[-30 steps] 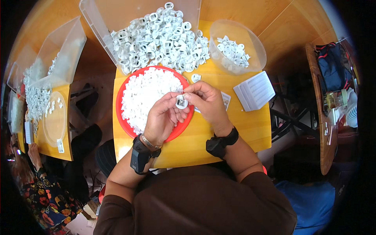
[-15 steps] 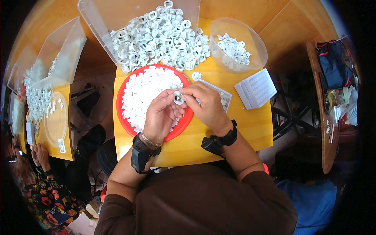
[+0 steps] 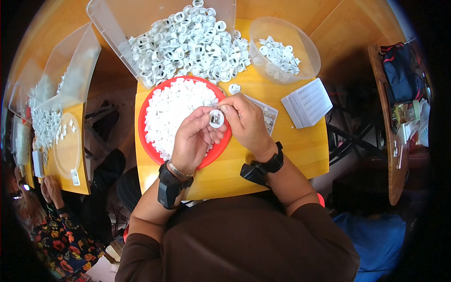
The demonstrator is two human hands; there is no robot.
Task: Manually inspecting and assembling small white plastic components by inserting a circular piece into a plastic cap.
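Left hand [image 3: 193, 140]: palm up, grip clamped on disc [image 3: 216, 119].
Right hand [image 3: 247, 123]: knuckles up, grip together at disc rim.
Sticker [image 3: 75, 177], far left: print unreadable.

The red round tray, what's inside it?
Lots of small white pieces are heaped in the red tray. Whatever lies under the heap is covered, and the left hand hides part of the tray too.

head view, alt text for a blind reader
A person's left hand holds a small round white part, right hand at its edge, over a red tray of white pieces on a yellow table, with a heap of white parts behind.
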